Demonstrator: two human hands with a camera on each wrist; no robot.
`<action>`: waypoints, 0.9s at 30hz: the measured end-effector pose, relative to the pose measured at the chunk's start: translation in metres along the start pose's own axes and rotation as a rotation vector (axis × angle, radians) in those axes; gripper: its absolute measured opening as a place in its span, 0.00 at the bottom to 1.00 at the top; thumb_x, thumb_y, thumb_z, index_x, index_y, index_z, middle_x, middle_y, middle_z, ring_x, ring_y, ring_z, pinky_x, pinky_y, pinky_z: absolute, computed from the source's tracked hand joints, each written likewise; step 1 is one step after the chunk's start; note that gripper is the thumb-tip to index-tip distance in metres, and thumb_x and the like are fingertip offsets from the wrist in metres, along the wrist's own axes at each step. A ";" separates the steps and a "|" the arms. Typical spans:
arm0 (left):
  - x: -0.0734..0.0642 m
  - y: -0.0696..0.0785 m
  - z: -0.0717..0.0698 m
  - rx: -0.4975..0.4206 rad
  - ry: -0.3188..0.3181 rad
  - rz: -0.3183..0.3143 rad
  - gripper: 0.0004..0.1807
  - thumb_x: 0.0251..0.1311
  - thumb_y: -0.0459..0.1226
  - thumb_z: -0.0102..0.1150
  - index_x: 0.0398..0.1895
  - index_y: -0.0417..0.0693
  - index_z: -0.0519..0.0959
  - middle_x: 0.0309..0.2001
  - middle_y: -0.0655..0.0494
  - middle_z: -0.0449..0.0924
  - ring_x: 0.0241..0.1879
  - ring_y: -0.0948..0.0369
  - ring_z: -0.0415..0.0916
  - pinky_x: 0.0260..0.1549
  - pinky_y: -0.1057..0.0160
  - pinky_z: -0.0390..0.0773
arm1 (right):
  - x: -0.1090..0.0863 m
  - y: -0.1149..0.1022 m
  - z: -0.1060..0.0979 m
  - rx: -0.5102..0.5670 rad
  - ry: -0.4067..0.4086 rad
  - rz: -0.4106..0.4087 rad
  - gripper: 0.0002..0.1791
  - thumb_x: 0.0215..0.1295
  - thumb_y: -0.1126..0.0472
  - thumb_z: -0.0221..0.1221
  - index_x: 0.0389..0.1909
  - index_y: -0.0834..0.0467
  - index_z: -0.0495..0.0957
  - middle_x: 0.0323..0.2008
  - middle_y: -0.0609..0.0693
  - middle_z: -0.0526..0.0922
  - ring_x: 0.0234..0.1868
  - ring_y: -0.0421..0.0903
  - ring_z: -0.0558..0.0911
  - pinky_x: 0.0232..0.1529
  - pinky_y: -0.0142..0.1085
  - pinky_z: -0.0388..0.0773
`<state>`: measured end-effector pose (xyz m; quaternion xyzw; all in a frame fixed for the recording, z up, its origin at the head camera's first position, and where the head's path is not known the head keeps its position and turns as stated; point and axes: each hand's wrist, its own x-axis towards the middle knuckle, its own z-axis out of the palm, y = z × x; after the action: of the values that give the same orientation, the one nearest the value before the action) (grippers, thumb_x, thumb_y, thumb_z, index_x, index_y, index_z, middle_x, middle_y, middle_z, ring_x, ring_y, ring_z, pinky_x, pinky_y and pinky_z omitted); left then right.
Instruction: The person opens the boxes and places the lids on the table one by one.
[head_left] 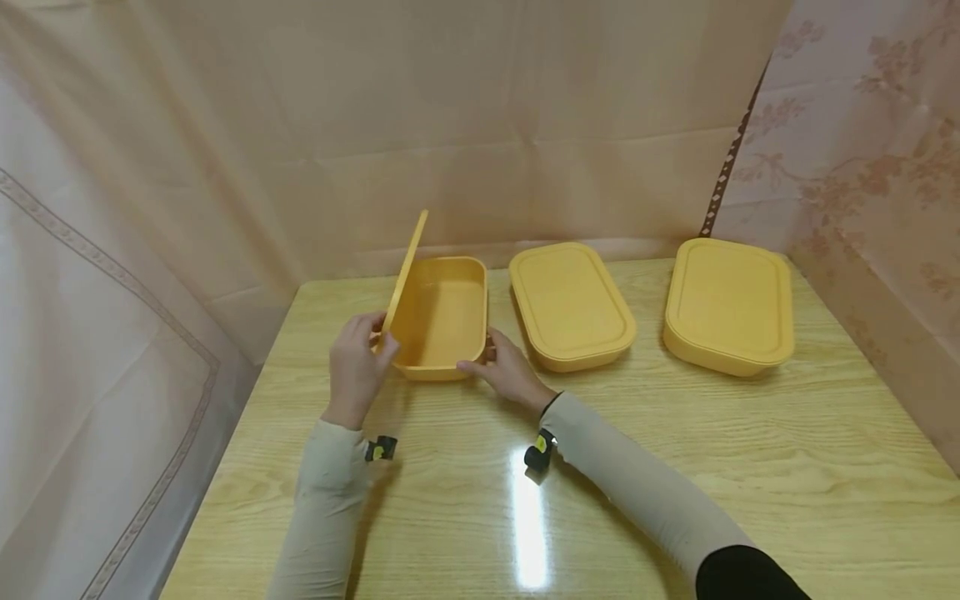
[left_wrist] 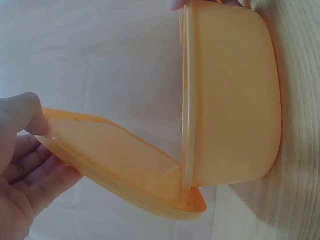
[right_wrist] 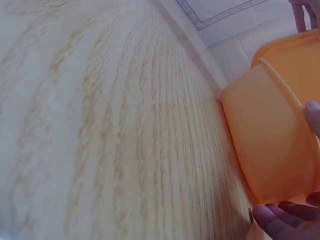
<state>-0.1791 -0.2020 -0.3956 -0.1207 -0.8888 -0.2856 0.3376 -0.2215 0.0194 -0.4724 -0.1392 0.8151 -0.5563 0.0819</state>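
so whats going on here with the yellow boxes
A person's left hand holds the lid tipped up along the left side of the open yellow container, while the right hand steadies its near right corner. Two more containers, the middle one and the right one, sit lidded on the wooden table.
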 end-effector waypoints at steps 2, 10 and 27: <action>0.000 0.000 -0.001 -0.017 -0.008 -0.028 0.12 0.54 0.24 0.59 0.43 0.30 0.80 0.37 0.37 0.81 0.38 0.46 0.81 0.36 0.53 0.86 | 0.000 0.000 0.000 -0.013 0.004 0.005 0.35 0.60 0.49 0.67 0.65 0.57 0.66 0.50 0.52 0.79 0.43 0.44 0.81 0.42 0.34 0.78; 0.002 -0.004 -0.006 -0.079 -0.006 -0.075 0.13 0.53 0.24 0.58 0.43 0.28 0.80 0.36 0.37 0.80 0.37 0.46 0.81 0.34 0.52 0.86 | 0.000 -0.001 0.000 -0.018 0.005 0.029 0.35 0.61 0.48 0.65 0.66 0.57 0.65 0.52 0.53 0.78 0.46 0.46 0.80 0.43 0.36 0.79; 0.004 -0.014 -0.010 -0.211 0.045 -0.226 0.13 0.53 0.24 0.59 0.43 0.27 0.79 0.37 0.35 0.80 0.40 0.45 0.80 0.34 0.89 0.72 | 0.002 -0.002 -0.002 0.036 0.027 0.067 0.36 0.58 0.51 0.69 0.65 0.56 0.67 0.52 0.54 0.79 0.45 0.45 0.81 0.43 0.33 0.78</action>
<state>-0.1823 -0.2195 -0.3925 -0.0481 -0.8540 -0.4161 0.3087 -0.2235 0.0193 -0.4696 -0.1026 0.8104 -0.5695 0.0919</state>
